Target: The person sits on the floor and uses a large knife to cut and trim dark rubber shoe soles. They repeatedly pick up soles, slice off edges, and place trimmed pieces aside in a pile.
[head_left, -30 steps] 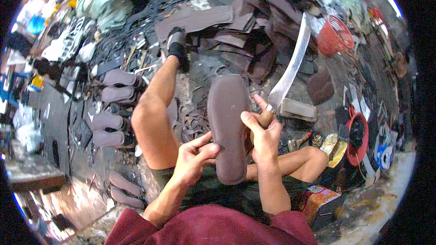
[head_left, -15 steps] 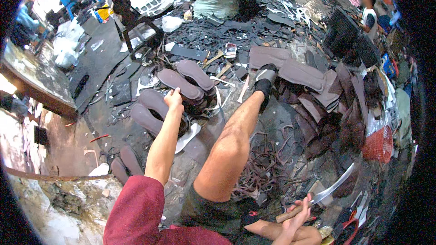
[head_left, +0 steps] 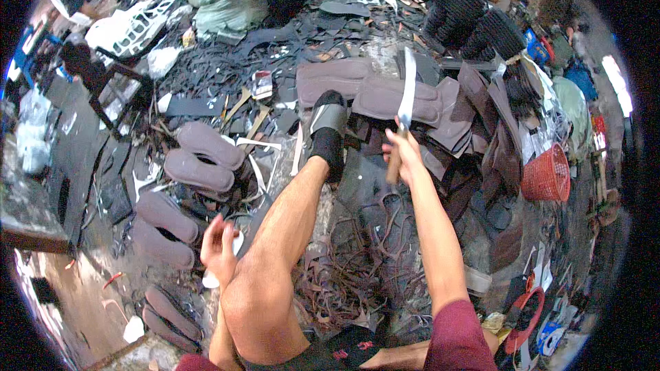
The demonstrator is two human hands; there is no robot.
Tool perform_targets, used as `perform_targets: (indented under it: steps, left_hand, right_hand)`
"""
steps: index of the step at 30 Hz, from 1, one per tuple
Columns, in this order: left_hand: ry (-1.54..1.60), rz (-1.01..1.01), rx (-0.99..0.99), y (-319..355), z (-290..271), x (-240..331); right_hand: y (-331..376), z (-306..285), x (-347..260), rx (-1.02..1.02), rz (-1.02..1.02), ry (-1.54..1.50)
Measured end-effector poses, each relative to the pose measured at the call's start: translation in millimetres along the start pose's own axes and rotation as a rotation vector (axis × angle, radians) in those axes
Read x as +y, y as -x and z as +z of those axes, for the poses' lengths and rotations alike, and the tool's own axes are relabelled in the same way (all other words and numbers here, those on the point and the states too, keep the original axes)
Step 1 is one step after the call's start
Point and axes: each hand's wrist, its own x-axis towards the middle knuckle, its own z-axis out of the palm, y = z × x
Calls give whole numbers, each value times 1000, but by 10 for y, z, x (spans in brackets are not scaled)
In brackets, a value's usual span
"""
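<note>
The left hand (head_left: 220,251) is now away from the stacked soles (head_left: 199,170), near the raised knee (head_left: 258,299); the right hand (head_left: 405,154) now holds the knife (head_left: 408,89) farther forward, near the brown sheets (head_left: 399,101).

The knife blade (head_left: 408,89) looks glossy metal, its handle (head_left: 394,167) matt wood, the basket (head_left: 546,175) plastic, the soles (head_left: 198,169) matt.

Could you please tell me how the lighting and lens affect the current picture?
Head view: black borders the curved fisheye image; a bright strip near the right rim is washed out; the knife blade in the right hand shines pale; the left hand looks somewhat soft, possibly motion blur.
</note>
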Motion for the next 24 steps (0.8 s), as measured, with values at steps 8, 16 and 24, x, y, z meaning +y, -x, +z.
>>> perform_targets:
  steps: [8, 16, 24]
  left_hand:
    - [82, 529, 14, 716, 139, 1763]
    - [-346, 178, -811, 1780, 1053, 1379]
    - [138, -838, -525, 1554, 730, 1425]
  right_hand:
    - [232, 128, -218, 747, -783, 523]
    - [3624, -248, -329, -102, -572, 348]
    - [4957, -1100, 442, 146, -236, 230]
